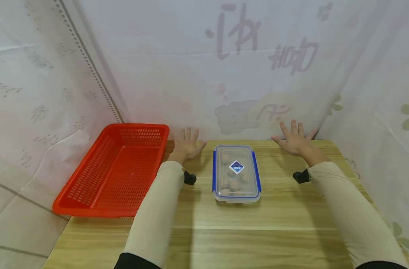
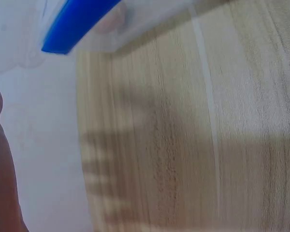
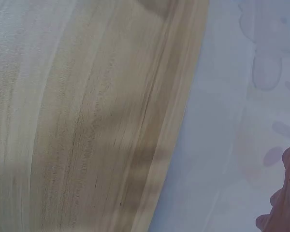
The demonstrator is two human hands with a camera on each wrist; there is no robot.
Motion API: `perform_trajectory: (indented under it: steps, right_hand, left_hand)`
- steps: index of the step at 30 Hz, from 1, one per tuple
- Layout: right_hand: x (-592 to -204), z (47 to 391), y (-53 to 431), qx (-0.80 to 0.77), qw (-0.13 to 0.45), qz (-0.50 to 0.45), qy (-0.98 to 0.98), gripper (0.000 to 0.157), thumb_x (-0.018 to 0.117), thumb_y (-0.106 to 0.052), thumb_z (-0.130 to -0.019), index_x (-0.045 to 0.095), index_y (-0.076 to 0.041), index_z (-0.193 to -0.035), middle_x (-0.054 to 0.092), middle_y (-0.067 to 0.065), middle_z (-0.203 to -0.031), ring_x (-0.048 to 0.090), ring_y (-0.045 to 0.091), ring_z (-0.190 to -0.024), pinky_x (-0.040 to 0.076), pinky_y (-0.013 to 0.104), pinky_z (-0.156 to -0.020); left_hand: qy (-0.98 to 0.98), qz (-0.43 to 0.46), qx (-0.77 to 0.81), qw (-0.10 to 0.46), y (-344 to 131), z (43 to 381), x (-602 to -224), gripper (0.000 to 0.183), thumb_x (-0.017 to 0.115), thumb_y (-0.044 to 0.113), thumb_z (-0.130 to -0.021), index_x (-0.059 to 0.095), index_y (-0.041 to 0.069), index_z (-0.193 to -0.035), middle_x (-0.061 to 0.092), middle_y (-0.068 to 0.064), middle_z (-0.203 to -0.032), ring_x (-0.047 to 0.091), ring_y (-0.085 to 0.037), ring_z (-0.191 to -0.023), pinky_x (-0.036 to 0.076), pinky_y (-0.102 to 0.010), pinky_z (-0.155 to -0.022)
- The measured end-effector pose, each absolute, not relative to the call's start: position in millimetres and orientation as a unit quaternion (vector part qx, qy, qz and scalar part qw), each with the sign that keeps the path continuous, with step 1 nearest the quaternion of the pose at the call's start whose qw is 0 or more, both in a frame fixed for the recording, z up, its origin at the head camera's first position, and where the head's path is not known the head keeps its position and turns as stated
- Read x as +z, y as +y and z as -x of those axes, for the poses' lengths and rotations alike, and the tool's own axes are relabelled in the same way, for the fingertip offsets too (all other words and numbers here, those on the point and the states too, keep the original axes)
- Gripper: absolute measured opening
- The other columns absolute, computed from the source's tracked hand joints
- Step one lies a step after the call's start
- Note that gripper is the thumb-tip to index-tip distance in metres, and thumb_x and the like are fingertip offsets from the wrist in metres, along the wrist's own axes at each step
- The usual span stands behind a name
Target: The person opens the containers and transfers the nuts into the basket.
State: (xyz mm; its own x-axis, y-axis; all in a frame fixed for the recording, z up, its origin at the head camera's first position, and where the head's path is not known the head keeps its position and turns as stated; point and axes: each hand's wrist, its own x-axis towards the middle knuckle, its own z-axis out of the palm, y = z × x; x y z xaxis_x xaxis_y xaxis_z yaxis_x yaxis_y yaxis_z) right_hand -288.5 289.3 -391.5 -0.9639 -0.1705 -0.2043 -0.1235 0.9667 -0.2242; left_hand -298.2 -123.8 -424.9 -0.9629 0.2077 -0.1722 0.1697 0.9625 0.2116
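Observation:
Between the two hands stands a clear plastic food container [image 1: 236, 188] with blue side clips and a lid bearing a blue-and-white sticker. Several roundish brownish items show dimly through the lid; their kind is unclear. My left hand [image 1: 187, 145] is spread with straight fingers, left of the container and apart from it. To the right, my right hand [image 1: 296, 142] is spread too and holds nothing. In the left wrist view, a blue clip [image 2: 79, 24] of the container appears at the top, with part of the left hand [image 2: 2, 179] at the left edge. Part of the right hand [image 3: 285, 198] borders the right wrist view.
A red perforated plastic basket [image 1: 124, 168] sits at the table's left side, close to the left forearm. The wooden table [image 1: 238, 239] ends at a printed white curtain [image 1: 177, 74] behind and at the sides.

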Motion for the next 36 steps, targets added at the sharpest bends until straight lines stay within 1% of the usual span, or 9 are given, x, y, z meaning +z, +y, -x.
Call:
perform_trajectory:
  steps: [4, 13, 16, 18, 22, 28, 31, 34, 36]
  right_hand:
    - [-391.4, 284.3, 289.1, -0.11, 0.105, 0.086, 0.985, 0.09, 0.019, -0.073, -0.101, -0.01, -0.015, -0.163, -0.025, 0.033, -0.159, -0.017, 0.058, -0.145, -0.023, 0.084, -0.094]
    - [-393.4, 265.8, 282.3, -0.149, 0.079, 0.116, 0.979, 0.086, 0.021, -0.067, -0.104, -0.004, -0.01, -0.164, -0.017, 0.034, -0.162, -0.015, 0.057, -0.146, -0.02, 0.083, -0.098]
    - [-394.5, 257.7, 277.5, -0.169, 0.079, 0.131, 0.974, 0.084, 0.022, -0.063, -0.106, -0.003, -0.008, -0.164, -0.016, 0.033, -0.162, -0.016, 0.056, -0.146, -0.02, 0.083, -0.098]
    - [-395.2, 252.2, 274.0, -0.189, 0.082, 0.138, 0.969, 0.081, 0.024, -0.06, -0.107, -0.005, -0.009, -0.163, -0.018, 0.031, -0.162, -0.018, 0.055, -0.146, -0.021, 0.082, -0.098]
    - [-398.9, 240.6, 267.1, -0.229, 0.078, 0.151, 0.959, 0.078, 0.028, -0.055, -0.109, -0.004, -0.01, -0.164, -0.018, 0.029, -0.163, -0.015, 0.055, -0.147, -0.018, 0.083, -0.1]
    - [-414.2, 226.0, 256.8, -0.272, 0.046, 0.182, 0.944, 0.073, 0.032, -0.046, -0.111, 0.001, -0.005, -0.163, -0.006, 0.033, -0.164, -0.006, 0.056, -0.148, -0.012, 0.083, -0.102]
    - [-423.6, 220.3, 251.3, -0.299, 0.036, 0.192, 0.934, 0.072, 0.033, -0.042, -0.112, 0.003, -0.001, -0.162, -0.001, 0.032, -0.165, -0.003, 0.054, -0.15, -0.007, 0.079, -0.109]
    - [-433.3, 214.9, 245.5, -0.348, 0.04, 0.197, 0.916, 0.071, 0.035, -0.038, -0.112, 0.003, 0.004, -0.161, 0.0, 0.029, -0.166, -0.004, 0.05, -0.151, -0.002, 0.072, -0.115]
    - [-440.8, 211.6, 240.5, -0.381, 0.046, 0.196, 0.902, 0.071, 0.034, -0.036, -0.112, 0.003, 0.007, -0.16, 0.0, 0.029, -0.166, -0.004, 0.049, -0.152, 0.001, 0.068, -0.119]
  left_hand:
    - [0.984, -0.11, 0.108, 0.085, -120.2, 291.6, -423.2, 0.079, 0.021, 0.064, -0.104, 0.006, 0.015, -0.165, -0.008, -0.018, -0.169, -0.008, -0.041, -0.154, -0.002, -0.069, -0.118]
    - [0.98, -0.122, 0.137, 0.079, -113.5, 270.9, -419.0, 0.08, 0.02, 0.067, -0.103, 0.01, 0.017, -0.165, -0.001, -0.016, -0.17, -0.002, -0.039, -0.155, -0.006, -0.066, -0.119]
    - [0.977, -0.128, 0.152, 0.073, -113.4, 265.7, -420.4, 0.079, 0.021, 0.065, -0.104, 0.012, 0.015, -0.165, 0.001, -0.017, -0.17, -0.001, -0.04, -0.155, -0.008, -0.066, -0.118]
    - [0.975, -0.133, 0.163, 0.07, -113.7, 261.5, -421.6, 0.079, 0.022, 0.063, -0.105, 0.012, 0.013, -0.165, 0.002, -0.019, -0.169, 0.0, -0.041, -0.155, -0.006, -0.067, -0.119]
    - [0.97, -0.145, 0.18, 0.072, -113.6, 250.0, -422.9, 0.079, 0.022, 0.062, -0.106, 0.012, 0.01, -0.164, 0.002, -0.021, -0.169, 0.0, -0.041, -0.155, -0.001, -0.066, -0.12]
    - [0.959, -0.161, 0.223, 0.068, -113.7, 231.6, -431.7, 0.076, 0.027, 0.056, -0.108, 0.012, 0.007, -0.164, 0.004, -0.023, -0.168, 0.003, -0.042, -0.154, 0.002, -0.065, -0.12]
    - [0.95, -0.171, 0.257, 0.055, -111.6, 224.0, -439.2, 0.073, 0.03, 0.051, -0.109, 0.018, 0.002, -0.162, 0.011, -0.027, -0.166, 0.009, -0.045, -0.153, 0.008, -0.066, -0.12]
    - [0.936, -0.18, 0.297, 0.052, -107.5, 218.0, -444.7, 0.071, 0.032, 0.046, -0.11, 0.021, -0.003, -0.16, 0.015, -0.029, -0.164, 0.013, -0.045, -0.152, 0.013, -0.064, -0.121]
    - [0.922, -0.181, 0.337, 0.062, -104.2, 215.0, -447.3, 0.069, 0.033, 0.042, -0.111, 0.02, -0.005, -0.159, 0.014, -0.029, -0.165, 0.012, -0.045, -0.153, 0.013, -0.06, -0.122]
